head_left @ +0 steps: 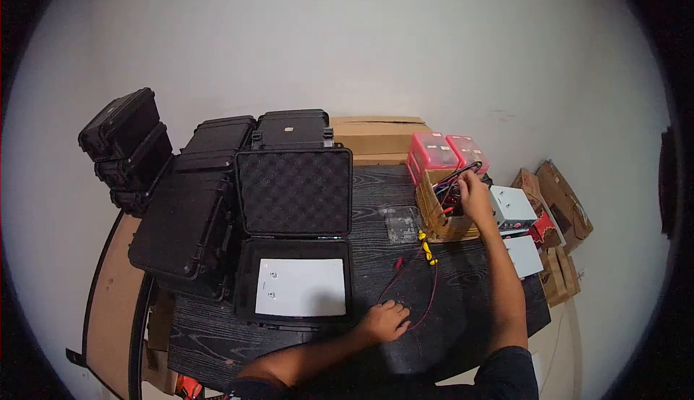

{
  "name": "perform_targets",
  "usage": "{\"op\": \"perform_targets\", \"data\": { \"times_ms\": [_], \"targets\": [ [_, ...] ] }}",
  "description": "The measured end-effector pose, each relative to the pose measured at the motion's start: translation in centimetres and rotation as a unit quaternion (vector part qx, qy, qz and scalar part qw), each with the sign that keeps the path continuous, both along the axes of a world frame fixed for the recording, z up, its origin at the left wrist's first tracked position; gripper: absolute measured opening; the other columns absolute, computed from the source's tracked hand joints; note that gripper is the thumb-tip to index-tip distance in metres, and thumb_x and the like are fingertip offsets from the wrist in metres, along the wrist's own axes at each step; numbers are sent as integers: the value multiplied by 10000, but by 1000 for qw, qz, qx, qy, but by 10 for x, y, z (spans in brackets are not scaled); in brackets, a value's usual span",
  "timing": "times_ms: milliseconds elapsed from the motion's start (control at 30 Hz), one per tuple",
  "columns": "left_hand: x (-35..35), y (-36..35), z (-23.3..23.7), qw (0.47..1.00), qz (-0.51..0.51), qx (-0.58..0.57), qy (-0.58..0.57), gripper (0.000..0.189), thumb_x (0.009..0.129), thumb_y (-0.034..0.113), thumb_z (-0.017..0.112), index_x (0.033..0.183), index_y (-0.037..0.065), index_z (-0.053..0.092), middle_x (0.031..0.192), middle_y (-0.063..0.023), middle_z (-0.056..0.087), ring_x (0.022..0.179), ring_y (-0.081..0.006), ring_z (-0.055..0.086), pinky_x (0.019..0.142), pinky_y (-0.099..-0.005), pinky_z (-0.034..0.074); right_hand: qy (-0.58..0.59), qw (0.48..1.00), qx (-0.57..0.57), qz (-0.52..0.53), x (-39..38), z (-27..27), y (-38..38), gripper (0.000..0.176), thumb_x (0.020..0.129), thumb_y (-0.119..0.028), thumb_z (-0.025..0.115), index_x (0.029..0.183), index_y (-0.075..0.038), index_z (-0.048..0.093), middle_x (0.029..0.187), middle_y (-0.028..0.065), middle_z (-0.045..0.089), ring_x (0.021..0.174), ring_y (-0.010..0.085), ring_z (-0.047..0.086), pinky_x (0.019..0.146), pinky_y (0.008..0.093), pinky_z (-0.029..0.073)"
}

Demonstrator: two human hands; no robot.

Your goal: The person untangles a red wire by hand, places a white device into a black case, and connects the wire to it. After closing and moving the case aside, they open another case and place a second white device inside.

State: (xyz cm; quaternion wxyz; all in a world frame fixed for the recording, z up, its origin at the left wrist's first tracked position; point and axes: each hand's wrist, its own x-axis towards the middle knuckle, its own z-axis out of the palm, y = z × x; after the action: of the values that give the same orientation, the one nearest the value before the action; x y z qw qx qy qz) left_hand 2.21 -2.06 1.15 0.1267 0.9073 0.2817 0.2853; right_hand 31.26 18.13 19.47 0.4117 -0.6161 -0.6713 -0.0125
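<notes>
My left hand [385,321] rests low on the dark table, its fingers curled over a thin red-and-black cable [436,284]. That cable loops away from me, with a red clip [399,263] at one end and yellow clips or ties [428,250] near the box. At the right, my right hand [473,196] is over an open cardboard box [432,216], fingers pinched on a black cable [470,167]. Tangled cables [450,196] fill the box. Left of my left hand, an open black hard case [246,277] with a foam lid holds a white device [303,288].
Several closed black cases [184,219] stand at the left, some stacked [134,151]. Two pink-and-clear bins [432,153] stand behind the cardboard box. White devices [513,205] sit at the table's right edge, beside cardboard cartons [564,205]. A long carton [379,136] lies along the wall.
</notes>
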Motion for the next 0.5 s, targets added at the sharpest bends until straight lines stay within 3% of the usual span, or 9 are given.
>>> {"op": "perform_targets", "data": {
  "times_ms": [100,167,200,267,333,367,433,500],
  "targets": [
    [1,-1,1,1000,-2,3,3,298,932,359,725,1002,72,686,903,-86,647,882,-286,638,723,-424,567,56,998,37,5,-12,9,-1,137,1016,-134,647,1067,-11,682,932,214,740,861,400,736,760,461,559],
    [0,-3,6,1000,6,8,-2,336,949,403,718,999,72,685,908,-87,650,885,-288,640,726,-427,565,83,983,166,15,-25,15,0,154,1006,-122,662,1096,-2,694,948,194,748,857,360,741,766,433,563],
    [-1,-3,5,1000,7,8,-1,336,949,403,718,999,72,685,908,-87,650,885,-288,640,726,-427,565,83,982,166,15,-31,22,-2,154,1006,-122,662,1096,-2,694,948,194,748,857,360,741,766,433,563],
    [-1,-1,4,1000,-2,6,1,367,966,441,700,1010,76,690,910,-88,652,888,-288,642,732,-431,565,0,977,212,5,-40,37,-6,151,999,-107,665,1076,17,702,958,192,745,857,335,740,774,398,567],
    [-2,-1,5,1000,-4,-2,20,369,971,442,693,1033,78,694,924,-90,661,904,-287,650,743,-426,569,-3,974,221,53,-48,38,4,163,991,-116,676,1064,23,721,951,186,746,840,313,738,761,381,566],
    [-1,-1,6,999,-4,-11,39,373,976,443,686,1057,79,699,938,-93,670,920,-286,657,754,-422,574,20,976,200,84,-55,36,8,181,988,-133,689,1055,29,736,919,160,753,821,252,733,754,371,563],
    [0,-2,3,999,2,-6,40,368,975,434,688,1082,83,700,954,-91,680,937,-282,664,767,-419,578,90,985,40,143,-73,34,10,195,985,-146,701,1070,23,750,883,136,762,810,195,718,743,360,559],
    [1,-3,0,999,9,-2,40,365,974,426,690,1108,87,701,971,-88,690,955,-278,672,779,-417,582,65,980,7,187,-87,20,22,208,987,-170,713,1072,13,760,839,121,758,759,159,696,696,331,548]
  ]
}}
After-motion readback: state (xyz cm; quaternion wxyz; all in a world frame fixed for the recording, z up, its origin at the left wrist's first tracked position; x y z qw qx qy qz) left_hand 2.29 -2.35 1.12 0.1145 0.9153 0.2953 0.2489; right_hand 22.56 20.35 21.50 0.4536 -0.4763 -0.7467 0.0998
